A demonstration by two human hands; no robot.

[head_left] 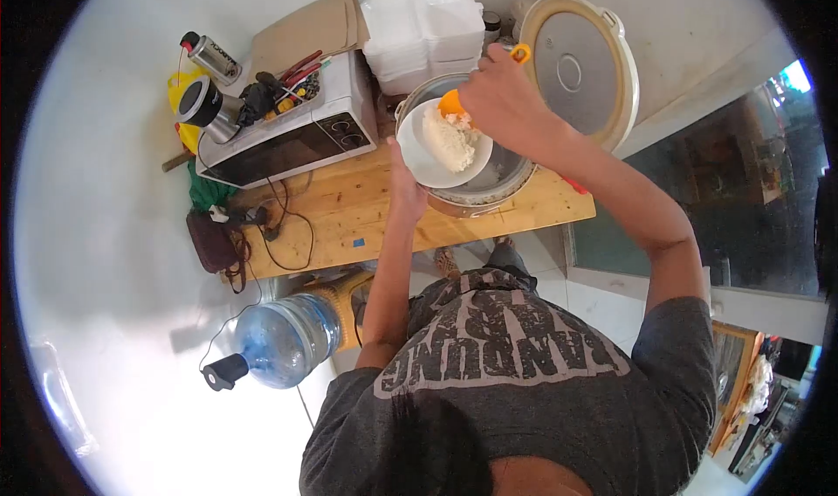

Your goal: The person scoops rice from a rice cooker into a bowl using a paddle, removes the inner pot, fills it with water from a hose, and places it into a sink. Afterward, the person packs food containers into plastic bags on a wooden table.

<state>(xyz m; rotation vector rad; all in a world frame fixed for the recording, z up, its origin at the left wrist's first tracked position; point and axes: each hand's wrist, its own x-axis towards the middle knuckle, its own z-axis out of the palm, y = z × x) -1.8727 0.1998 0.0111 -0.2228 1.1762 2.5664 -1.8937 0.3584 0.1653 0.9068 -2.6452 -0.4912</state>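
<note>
My left hand (pixel 407 186) grips the left rim of a white plate (pixel 421 161). A mound of white rice (pixel 450 143) lies on that plate, which is held over the open rice cooker (pixel 502 189). In my right hand (pixel 502 95) is an orange rice paddle (pixel 450 103); its handle end sticks out above the fist and its blade touches the rice. The cooker's round lid (pixel 572 68) stands raised behind it. The plate and my right arm hide much of the pot's inside.
A white microwave (pixel 288 138) stands left on the wooden table (pixel 349 208), with tools, a tumbler (pixel 209 110) and cardboard (pixel 310 25) on top. Foam food boxes (pixel 423 34) are stacked behind. Loose cables hang at the table's left. A water jug (pixel 284 339) lies below left.
</note>
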